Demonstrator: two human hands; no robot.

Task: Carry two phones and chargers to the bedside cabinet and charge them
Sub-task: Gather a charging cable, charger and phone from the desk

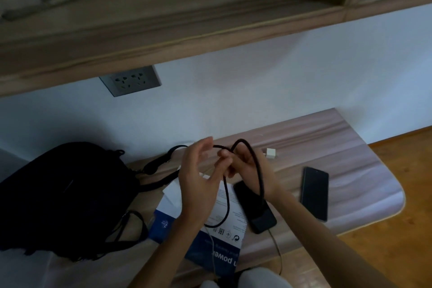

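both hands raised over the desk (327, 147), working a black cable (251, 159). right hand (247, 168): fingers curled round the cable where it bends into a loop above the knuckles; one strand drops past the right wrist, the other hangs between the hands and curves back toward the left forearm. left hand (198, 182): fingers mostly straight and spread, the topmost fingertip meeting the cable's upper run; cannot tell whether it pinches there. near phone (257, 213) lies flat directly below the right wrist, long axis running from far-left to near-right, partly on a blue-and-white box (219, 238). second phone (314, 194) is further right, apart from the first, long axis almost straight away from the person. white charger block (271, 153) sits just beyond the right hand. wall socket (131, 80) is up and left, on the left hand's side, above a black backpack (65, 194). judgement: cable being freed; right hand nearer block and both phones, left nearer socket.
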